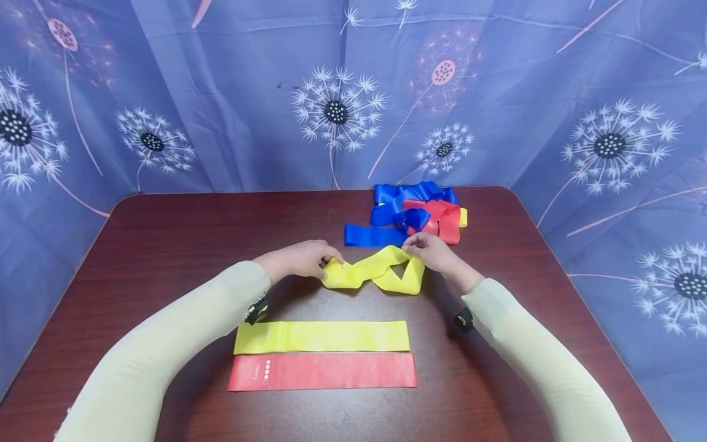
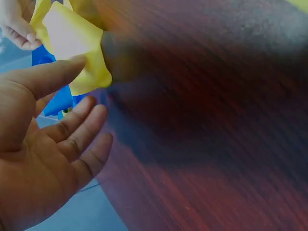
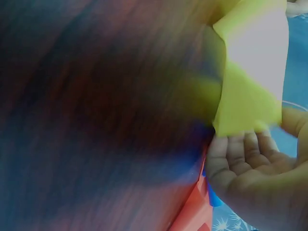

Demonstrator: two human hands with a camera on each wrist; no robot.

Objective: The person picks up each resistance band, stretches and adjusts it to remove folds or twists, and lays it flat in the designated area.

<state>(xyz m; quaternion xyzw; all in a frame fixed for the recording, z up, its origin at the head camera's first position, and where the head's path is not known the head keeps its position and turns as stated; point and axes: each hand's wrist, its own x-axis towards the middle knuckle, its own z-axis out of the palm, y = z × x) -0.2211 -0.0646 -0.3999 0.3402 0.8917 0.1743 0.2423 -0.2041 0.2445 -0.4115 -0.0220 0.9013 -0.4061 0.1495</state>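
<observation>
Spanning the gap between left hand [image 1: 301, 258] and right hand [image 1: 436, 253], the twisted yellow band [image 1: 371, 267] lies lengthwise along the far edge of the table [image 1: 166, 245], each hand's thumb and fingers nearly closed, pinching it near one end.

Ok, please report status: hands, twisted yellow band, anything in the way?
Left hand, right hand: both pinching twisted yellow band. Band not flat. Pile of bands close behind.
</observation>
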